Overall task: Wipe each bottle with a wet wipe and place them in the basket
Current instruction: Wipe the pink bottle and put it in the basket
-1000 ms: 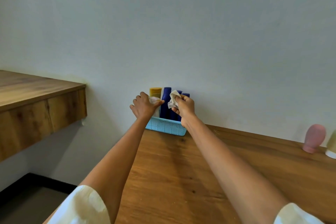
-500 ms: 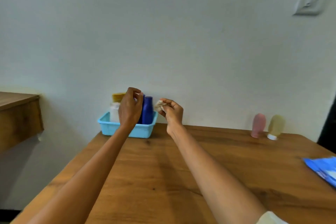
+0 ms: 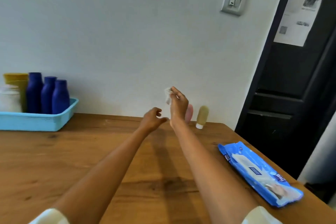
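Left hand (image 3: 151,118), loosely curled and empty, reaches right of the basket (image 3: 36,121). Right hand (image 3: 179,104) pinches the soft wipe (image 3: 167,95). Right of it stand the pink bottle (image 3: 190,114) and beige bottle (image 3: 202,116); probably light, squeezable, best held mid-body.

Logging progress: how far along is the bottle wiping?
Done: five bottles stand in the basket, three blue, one yellow, one white. In hand: the right hand pinches a wipe; the left hand is empty, reaching right. Left: the pink bottle and tan bottle by the wall.
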